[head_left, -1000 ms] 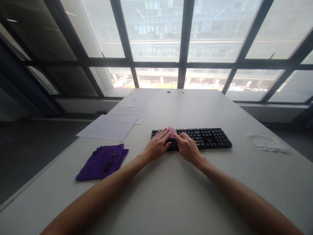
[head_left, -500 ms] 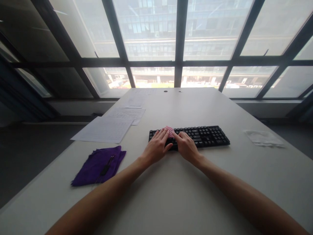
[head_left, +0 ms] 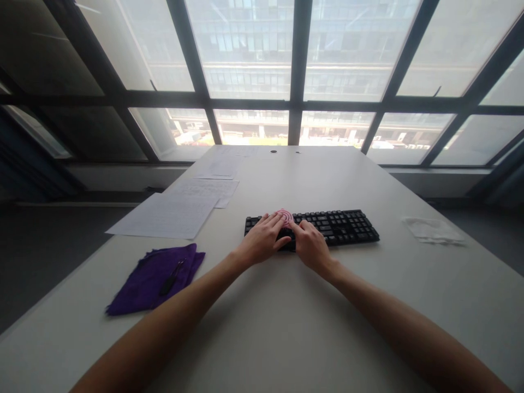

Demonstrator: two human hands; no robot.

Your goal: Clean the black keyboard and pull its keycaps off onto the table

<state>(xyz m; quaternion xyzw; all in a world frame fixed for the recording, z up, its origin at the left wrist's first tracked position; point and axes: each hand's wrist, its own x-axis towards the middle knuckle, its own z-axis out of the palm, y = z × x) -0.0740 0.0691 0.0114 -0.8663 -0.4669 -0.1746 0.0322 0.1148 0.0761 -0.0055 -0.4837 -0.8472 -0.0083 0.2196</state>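
A black keyboard [head_left: 347, 228] lies across the table in front of me. On its left part rests a pink round disc with concentric rings [head_left: 285, 218]; its exact kind I cannot make out. My left hand [head_left: 266, 237] lies over the keyboard's left end, fingers stretched flat with the tips on the disc and the thumb apart. My right hand [head_left: 311, 243] is closed, its fingers curled and its front fingertips at the disc's right lower edge. Both hands partly cover the disc and the keys.
A folded purple cloth [head_left: 143, 284] lies at left, with a black-handled tool with thin metal prongs [head_left: 170, 281] on it. Printed papers [head_left: 167, 215] spread along the table's left side. A white tissue-like piece [head_left: 434, 231] lies at right. Windows [head_left: 249, 49] stand beyond the table [head_left: 266, 338].
The whole view has shifted slightly, so everything sits a little further left. Both hands keep nearly the same place on the disc and keyboard.
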